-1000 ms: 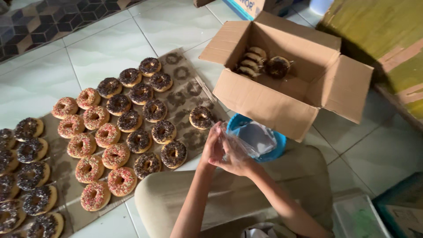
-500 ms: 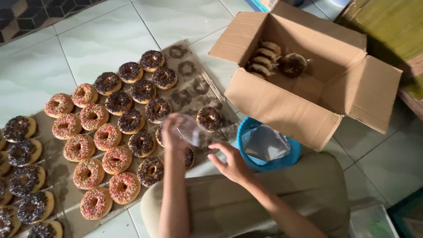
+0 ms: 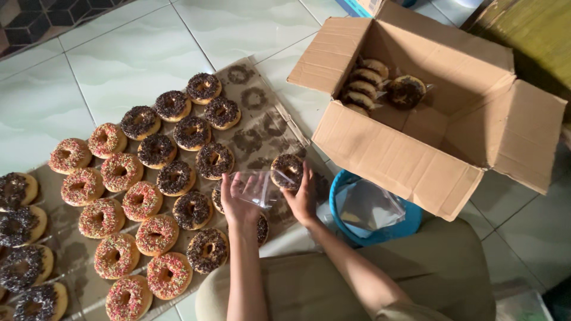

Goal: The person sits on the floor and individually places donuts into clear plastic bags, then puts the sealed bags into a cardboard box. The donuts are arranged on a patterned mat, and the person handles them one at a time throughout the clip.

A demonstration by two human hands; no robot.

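Nearest the person, the left hand [image 3: 238, 199] pinches a small clear plastic bag [image 3: 260, 187] open, moved over from the round blue tub [image 3: 380, 229] where both hands held it a second ago. The right hand [image 3: 304, 199] now closes on a chocolate-sprinkled doughnut [image 3: 288, 170] on the brown paper sheet [image 3: 262, 119]; beyond stands the open cardboard box [image 3: 392, 157] of bagged doughnuts.

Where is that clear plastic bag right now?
In the head view, the bag is at centre, held between the left hand and right hand, beside a chocolate donut on the brown paper.
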